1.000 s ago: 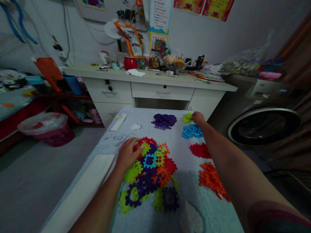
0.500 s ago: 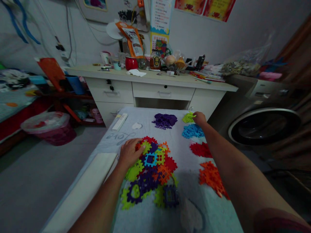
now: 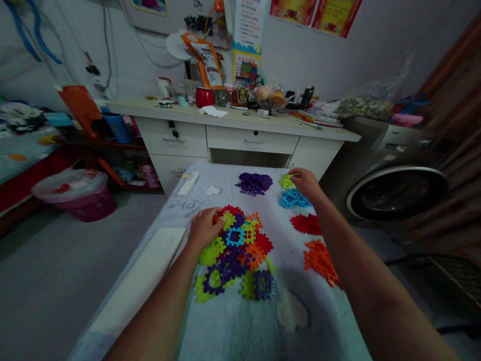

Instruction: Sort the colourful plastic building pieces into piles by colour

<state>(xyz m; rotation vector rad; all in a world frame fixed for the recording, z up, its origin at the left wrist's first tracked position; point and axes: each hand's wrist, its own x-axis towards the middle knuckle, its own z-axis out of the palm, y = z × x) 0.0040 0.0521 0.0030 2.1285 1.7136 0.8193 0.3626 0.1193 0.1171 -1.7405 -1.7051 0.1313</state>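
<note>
My left hand point(image 3: 205, 228) rests on the left edge of a mixed heap of notched plastic building tiles point(image 3: 235, 260), its thumb and fingers closed on a lime-green tile point(image 3: 228, 220). The heap holds purple, lime, red, orange and blue tiles, some with window-like cutouts. Reaching to the far right of the table, my right hand point(image 3: 305, 183) is over a small lime-green pile point(image 3: 286, 181). Its fingers are pinched at a lime tile there, largely hidden by them. Below that pile lie blue tiles point(image 3: 294, 198), red tiles point(image 3: 306, 224) and orange tiles point(image 3: 321, 262). A purple pile point(image 3: 254, 184) sits at the far middle.
A cloth with printed hearts covers the table point(image 3: 300, 346). On its left lie a long white strip point(image 3: 141, 278) and a small white box point(image 3: 188, 184). Beyond stands a cluttered white desk point(image 3: 240, 123). A washing machine point(image 3: 394, 175) is right, a pink bin point(image 3: 80, 200) left.
The view has shifted slightly. My right hand has come a little left and lower over the lime-green pile, where a tile stood up at its fingertips before. My left hand stays at the heap.
</note>
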